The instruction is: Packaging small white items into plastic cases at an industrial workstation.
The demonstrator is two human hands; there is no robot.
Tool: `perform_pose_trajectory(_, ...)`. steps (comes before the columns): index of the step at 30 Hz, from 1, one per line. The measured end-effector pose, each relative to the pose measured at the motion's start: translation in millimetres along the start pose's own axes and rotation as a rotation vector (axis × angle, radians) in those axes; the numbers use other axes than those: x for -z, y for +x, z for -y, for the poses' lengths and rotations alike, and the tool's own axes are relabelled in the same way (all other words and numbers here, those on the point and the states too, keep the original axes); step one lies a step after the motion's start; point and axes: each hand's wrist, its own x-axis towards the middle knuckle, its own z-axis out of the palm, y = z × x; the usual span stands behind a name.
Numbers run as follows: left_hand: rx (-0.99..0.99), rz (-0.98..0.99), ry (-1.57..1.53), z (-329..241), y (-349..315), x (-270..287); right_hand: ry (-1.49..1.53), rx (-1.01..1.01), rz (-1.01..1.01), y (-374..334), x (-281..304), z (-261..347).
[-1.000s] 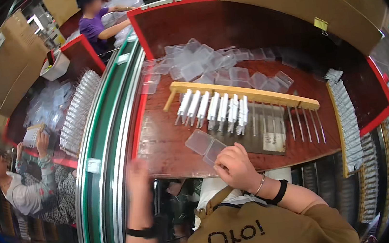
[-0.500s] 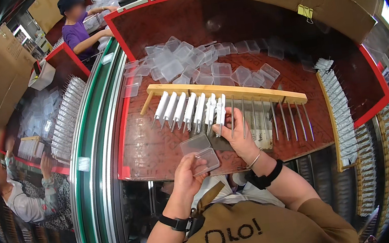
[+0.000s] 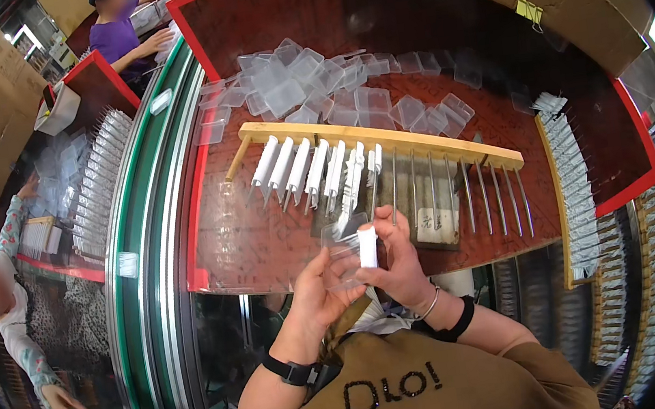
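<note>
- Two hands meet in front of your chest, over the near edge of the reddish-brown table (image 3: 284, 251).
- Your left hand (image 3: 316, 296) has its fingers curled around a clear plastic sleeve (image 3: 343, 253), gripping it from below and the left.
- Your right hand (image 3: 400, 265) pinches a small white rectangular piece (image 3: 368, 246) between thumb and fingers; the piece stands upright, right against the clear sleeve, and whether it sits inside it cannot be told.
- Just beyond your hands a long wooden rack (image 3: 385, 138) lies across the table with thin metal pins pointing toward you.
- Several white pieces (image 3: 315, 169) sit on the pins of the rack's left half; the pins on the right half are bare.
- Farther back, a loose heap of clear plastic sleeves (image 3: 330, 94) is spread over the table.
- To your left a green-edged conveyor (image 3: 137, 252) curves past the table.
- Across it, one person in a floral sleeve (image 3: 8, 235) works at the left, and another in a purple top (image 3: 119, 42) stands at the far end.
</note>
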Motion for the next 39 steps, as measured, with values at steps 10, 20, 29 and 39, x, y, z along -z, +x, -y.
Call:
perform_pose_trajectory(10, -0.135, 0.068, 0.052, -5.3, 1.0, 8.9, -0.456, 0.066, 0.207, -7.9, -0.8, 13.8)
perform_pose_trajectory(20, -0.276, -0.197, 0.263, -8.6, -5.8, 20.5, 0.223, -0.062, -0.279, 86.6, 23.1, -23.1)
perform_pose_trajectory(29, -0.36, -0.23, 0.303, -18.4, -14.4, 30.2, 0.386, -0.173, -0.196, 27.2, -0.9, 16.2)
perform_pose_trajectory(39, -0.544, -0.284, 0.314, 6.6, -7.8, 29.3, -0.798, 0.341, 0.336, 12.8, -40.9, 36.1)
